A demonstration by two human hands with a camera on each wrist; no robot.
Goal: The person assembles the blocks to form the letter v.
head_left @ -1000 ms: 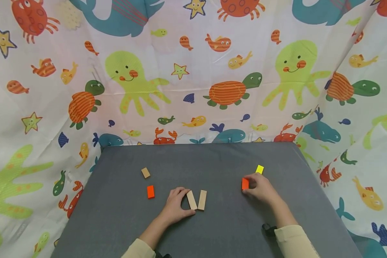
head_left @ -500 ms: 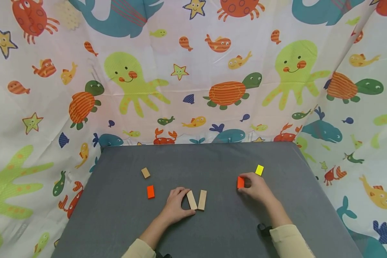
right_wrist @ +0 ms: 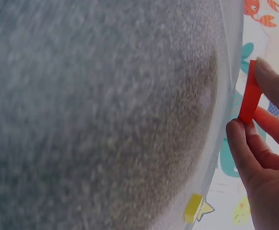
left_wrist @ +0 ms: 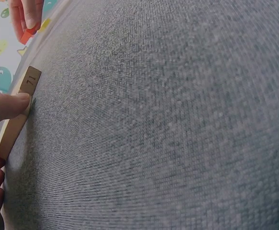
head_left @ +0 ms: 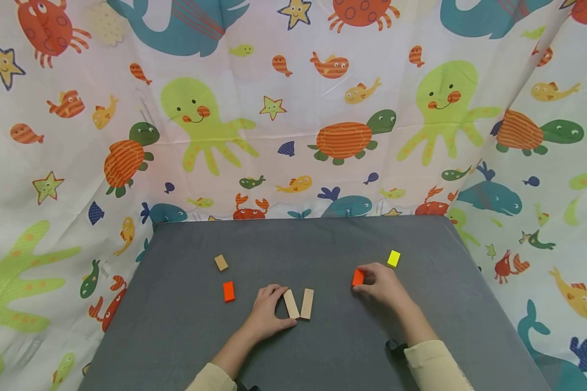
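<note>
In the head view, two pale wooden blocks stand or lie near the table's middle, leaning toward each other in a narrow V. My left hand (head_left: 265, 312) holds the left wooden block (head_left: 291, 304) between thumb and fingers. The right wooden block (head_left: 306, 304) is beside it, close at the near end; in the left wrist view a block end (left_wrist: 30, 80) bears what looks like "71". My right hand (head_left: 385, 285) pinches an orange block (right_wrist: 250, 93) between thumb and fingertips, seemingly raised off the cloth in the right wrist view. Behind that hand lies a yellow block (head_left: 393, 259).
On the left part of the grey table (head_left: 176, 336) lie a small tan wooden block (head_left: 221, 263) and another orange block (head_left: 229, 291). A curtain (head_left: 293, 108) printed with sea animals hangs behind the table and along both sides.
My right hand has moved left with the orange block, away from the yellow block, which now shows fully. The left hand and its wooden block have stayed still.
</note>
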